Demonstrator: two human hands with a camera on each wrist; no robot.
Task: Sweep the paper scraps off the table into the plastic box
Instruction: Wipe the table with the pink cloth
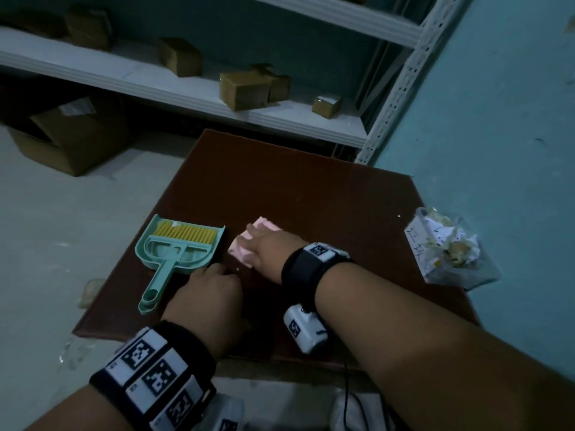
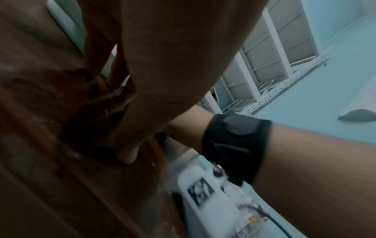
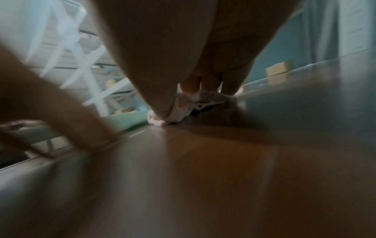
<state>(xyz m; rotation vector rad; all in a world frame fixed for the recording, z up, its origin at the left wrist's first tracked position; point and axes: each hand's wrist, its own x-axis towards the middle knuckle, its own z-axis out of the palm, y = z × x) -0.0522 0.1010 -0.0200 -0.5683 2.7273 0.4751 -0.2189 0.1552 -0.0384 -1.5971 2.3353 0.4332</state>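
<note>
- Right hand [image 1: 263, 244] is pressing flat on a pink cloth [image 1: 249, 245] on the dark brown worktop [image 1: 311, 194]; right wrist view is showing the fingers [image 3: 211, 83] straight on top of the cloth, thumb tucking its near edge, so pressing rather than gripping.
- Left hand [image 1: 207, 293] is sitting knuckles-up just near of the dustpan; its fingertips are hidden from the head view and the left wrist view is blurred, so I cannot tell whether it is holding anything.
- Mint-green dustpan [image 1: 180, 244] is lying on the left side of the worktop, brush with yellow bristles [image 1: 186, 236] nested inside it; cloth is lying just right of the pan's rubber lip.
- Step in hand, my read: wiping leftover bits toward the pan. To do it well: keeping the cloth flat, dragging in one direction toward the lip, left hand bracing the pan so it is not sliding.
- Scraps remaining: only tiny white specks, one near the left hand [image 1: 238, 269], one far right [image 1: 399, 216]. Easy to miss in this dim light.
- Clear plastic box [image 1: 451, 247] is sitting at the right edge of the worktop, already holding a heap of crumpled paper scraps [image 1: 448, 241].
- Task looking nearly done.
</note>
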